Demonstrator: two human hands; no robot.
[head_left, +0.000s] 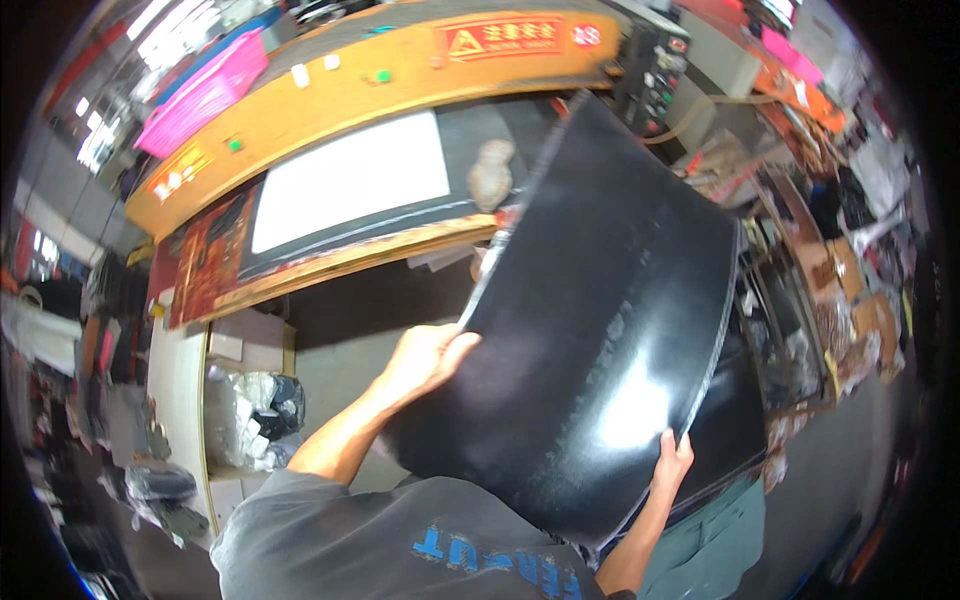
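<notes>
A large glossy black sheet, flexible and curved, is held up at a tilt in front of my body. My left hand grips its left edge, thumb on the front face and fingers hidden behind. Lower down on the opposite edge, my right hand is closed on the sheet. The upper end of the sheet rises toward the right side of a machine with an orange beam. Another dark sheet lies behind it at the right.
On the machine bed rests a white sheet, with a tan, rounded object beside it. A control box stands at the far right. A pink basket sits above the beam. At the left, a shelf unit holds bagged items.
</notes>
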